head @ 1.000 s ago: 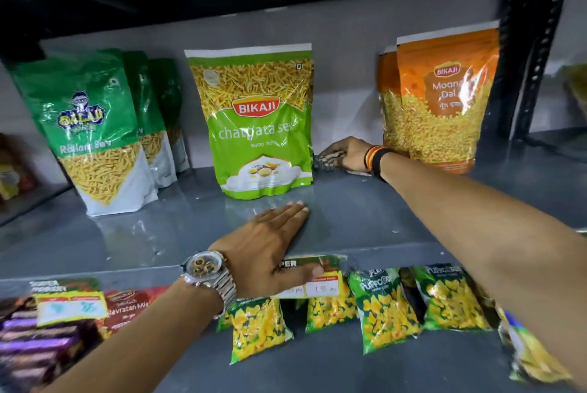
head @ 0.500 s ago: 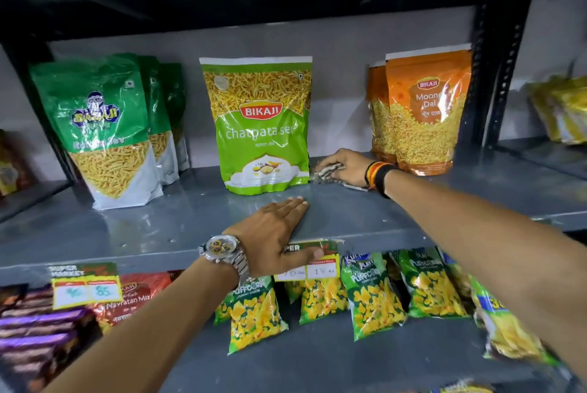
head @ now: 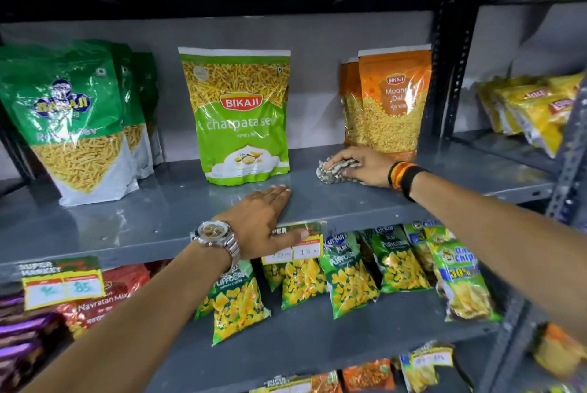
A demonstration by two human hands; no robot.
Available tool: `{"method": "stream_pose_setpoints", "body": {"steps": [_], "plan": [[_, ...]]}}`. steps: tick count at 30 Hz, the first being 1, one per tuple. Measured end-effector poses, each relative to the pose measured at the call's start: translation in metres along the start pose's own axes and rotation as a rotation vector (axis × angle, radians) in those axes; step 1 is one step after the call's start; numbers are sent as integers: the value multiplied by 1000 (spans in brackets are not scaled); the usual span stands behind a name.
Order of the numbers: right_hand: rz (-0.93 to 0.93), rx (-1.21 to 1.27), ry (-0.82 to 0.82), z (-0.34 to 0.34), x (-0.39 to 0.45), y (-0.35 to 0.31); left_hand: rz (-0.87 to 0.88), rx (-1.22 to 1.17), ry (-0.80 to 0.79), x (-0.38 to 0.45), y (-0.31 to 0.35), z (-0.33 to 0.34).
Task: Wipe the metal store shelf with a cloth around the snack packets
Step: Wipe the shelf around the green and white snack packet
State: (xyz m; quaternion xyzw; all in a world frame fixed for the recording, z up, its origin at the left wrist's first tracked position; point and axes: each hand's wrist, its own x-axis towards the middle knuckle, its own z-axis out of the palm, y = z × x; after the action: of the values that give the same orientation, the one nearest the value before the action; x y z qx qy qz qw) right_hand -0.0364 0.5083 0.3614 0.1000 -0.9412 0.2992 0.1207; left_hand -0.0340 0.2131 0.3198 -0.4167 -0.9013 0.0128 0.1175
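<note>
The grey metal shelf [head: 127, 218] carries upright snack packets. A light green Bikaji packet [head: 236, 116] stands in the middle, dark green packets [head: 70, 119] at the left, orange Moong Dal packets [head: 389, 107] at the right. My right hand [head: 362, 165] presses a crumpled patterned cloth [head: 332, 170] onto the shelf between the light green and orange packets, just in front of the orange ones. My left hand [head: 263, 221], with a metal watch on its wrist, lies flat on the shelf's front edge, fingers together, thumb over a price tag [head: 295, 248].
Small green puffcorn packets [head: 349, 275] hang or lie on the shelf below, red and purple packs [head: 95, 303] at lower left. A perforated upright post [head: 451, 75] bounds the shelf on the right; yellow packets [head: 533, 107] sit in the neighbouring bay.
My right hand with the cloth has slid from beside the light green packet rightward and forward, toward the orange packets. The view has pulled back and tilted up. My left hand stays planted.
</note>
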Motion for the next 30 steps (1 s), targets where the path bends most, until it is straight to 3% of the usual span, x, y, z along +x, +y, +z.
{"method": "stream_pose_setpoints", "body": {"steps": [4,9,12,16,23,28,30], "plan": [[-17,108,-187,-9,-50,-17,-8,20,-19,-1,3,-2],[87,129,118,-15,-6,-24,-13,1,-5,2,0,-1],[197,32,125,7,25,-13,-12,-7,-4,2,-2,4],[142,13,65,17,22,-24,-1,-1,20,4,-4,7],[103,-18,-171,-20,-87,-30,-2,-11,-3,1,0,0],[174,53,179,-81,-81,7,-18,-1,-33,-1,3,-7],[224,-4,223,-88,-70,21,-31,10,-54,0,6,-7]]}}
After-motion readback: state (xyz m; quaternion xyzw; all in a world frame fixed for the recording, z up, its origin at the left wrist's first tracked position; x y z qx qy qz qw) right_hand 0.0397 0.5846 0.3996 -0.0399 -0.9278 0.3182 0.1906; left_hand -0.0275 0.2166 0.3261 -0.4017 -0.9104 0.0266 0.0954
